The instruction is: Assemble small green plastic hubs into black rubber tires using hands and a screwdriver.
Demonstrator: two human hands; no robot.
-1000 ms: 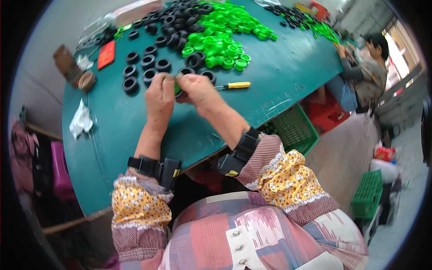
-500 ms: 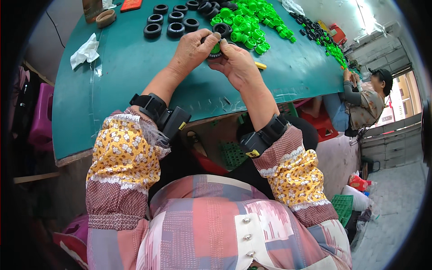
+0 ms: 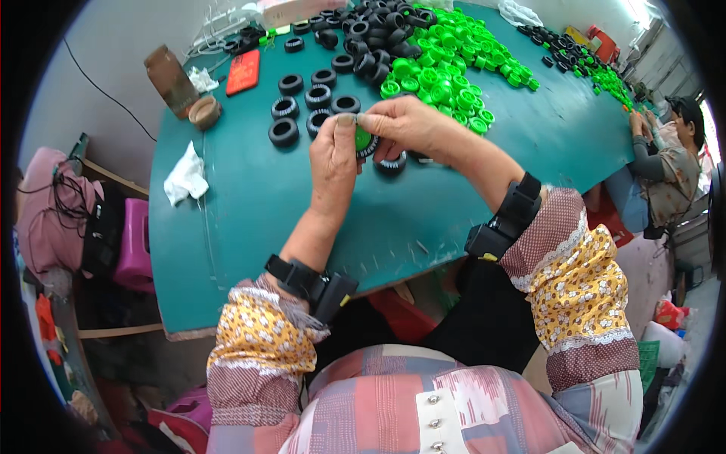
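Note:
My left hand (image 3: 333,155) and my right hand (image 3: 403,125) meet above the green table (image 3: 227,227), both pinching one small toy wheel (image 3: 365,142): a green hub inside a black rubber tyre. A finished black tyre (image 3: 392,163) lies just below my right hand. Loose black tyres (image 3: 302,106) sit in a short cluster beyond my left hand. A heap of green hubs (image 3: 442,68) and a pile of black tyres (image 3: 370,34) lie farther back.
A crumpled white cloth (image 3: 185,178) lies at the left of the table. A red phone (image 3: 243,72), a brown bottle (image 3: 168,76) and a small brown cup (image 3: 203,112) stand at the back left. Another person (image 3: 665,163) sits at the table's right end.
The view has shifted, so the table sits differently in the picture. Both hands stay joined on the wheel, now a little nearer the cluster of black tyres.

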